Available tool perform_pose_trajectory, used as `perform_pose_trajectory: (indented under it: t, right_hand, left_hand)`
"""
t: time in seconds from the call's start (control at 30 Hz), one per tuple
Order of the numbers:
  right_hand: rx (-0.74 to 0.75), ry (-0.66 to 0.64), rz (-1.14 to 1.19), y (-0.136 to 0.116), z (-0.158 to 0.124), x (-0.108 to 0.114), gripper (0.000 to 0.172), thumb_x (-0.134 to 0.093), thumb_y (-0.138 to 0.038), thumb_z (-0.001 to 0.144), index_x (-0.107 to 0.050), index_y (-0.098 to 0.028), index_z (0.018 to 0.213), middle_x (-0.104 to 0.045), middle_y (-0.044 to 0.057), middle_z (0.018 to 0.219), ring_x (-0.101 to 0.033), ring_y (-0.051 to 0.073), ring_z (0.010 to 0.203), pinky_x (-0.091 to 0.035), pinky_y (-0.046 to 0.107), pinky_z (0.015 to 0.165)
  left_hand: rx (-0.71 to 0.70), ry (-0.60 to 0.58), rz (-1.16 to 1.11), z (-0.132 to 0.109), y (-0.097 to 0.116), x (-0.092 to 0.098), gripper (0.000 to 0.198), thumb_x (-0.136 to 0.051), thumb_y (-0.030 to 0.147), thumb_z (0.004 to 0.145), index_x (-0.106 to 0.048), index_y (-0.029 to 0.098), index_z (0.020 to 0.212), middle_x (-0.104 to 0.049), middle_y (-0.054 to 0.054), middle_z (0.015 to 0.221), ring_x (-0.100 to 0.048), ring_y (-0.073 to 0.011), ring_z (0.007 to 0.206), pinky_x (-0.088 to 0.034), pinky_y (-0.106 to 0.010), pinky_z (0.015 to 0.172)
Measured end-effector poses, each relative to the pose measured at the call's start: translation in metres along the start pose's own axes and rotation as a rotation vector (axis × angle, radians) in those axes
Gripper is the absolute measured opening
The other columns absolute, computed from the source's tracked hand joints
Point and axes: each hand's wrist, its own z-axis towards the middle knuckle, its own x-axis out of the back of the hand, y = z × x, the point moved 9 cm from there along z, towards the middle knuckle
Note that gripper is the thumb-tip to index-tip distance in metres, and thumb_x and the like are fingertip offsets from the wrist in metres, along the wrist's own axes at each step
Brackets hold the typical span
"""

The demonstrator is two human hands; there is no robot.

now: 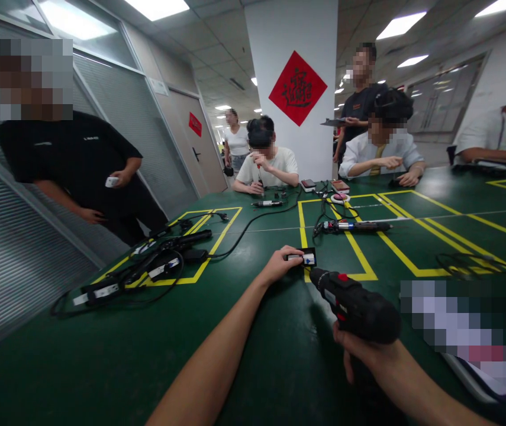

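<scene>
1. Here I am over the green table (244,343), with my left hand (279,264) reached out ahead and its thumb and fingers pinching the left end of a small dark case (309,258).
2. The case lies just beyond my left fingertips' grip, its white-and-blue inside showing on the right, beside a strip of yellow tape (303,223).
3. Now my right hand (355,345): it's wrapped around the grip of a black-and-red drill (361,307), though the drill's body hides some fingers from me.
4. The drill points forward and left, chuck right up near the case's near edge; whether its tip touches, I can't tell.
5. So the case sits at my left hand and well ahead of my right, with the drill bridging that gap.
6. Farther out, past the case, a slim electric screwdriver (354,226) lies across the tape, well apart from both hands.
</scene>
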Motion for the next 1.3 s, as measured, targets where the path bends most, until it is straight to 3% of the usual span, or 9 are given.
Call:
perform_pose_trajectory:
  t: [0.77,1.3]
  right_hand:
    - [0.016,-0.001,-0.019,-0.004,0.000,-0.005,0.025,-0.043,-0.040,0.081,-0.052,-0.017,0.086,-0.055,-0.002,0.052,-0.049,0.013,0.049,-0.036,0.027,0.053]
    - [0.040,0.009,-0.084,-0.013,0.001,-0.006,0.025,-0.042,-0.037,0.082,-0.054,-0.015,0.081,-0.053,-0.001,0.052,-0.050,0.014,0.053,-0.038,0.030,0.058]
  left_hand:
    - [0.006,0.000,0.017,0.000,-0.001,0.000,0.028,-0.059,0.032,0.072,-0.065,0.020,0.096,-0.058,-0.005,0.097,-0.053,-0.0172,0.092,-0.040,-0.029,0.084]
    - [-0.037,-0.023,-0.001,0.000,-0.001,0.000,0.030,-0.058,0.035,0.072,-0.064,0.020,0.097,-0.057,-0.005,0.098,-0.052,-0.0173,0.091,-0.039,-0.029,0.083]
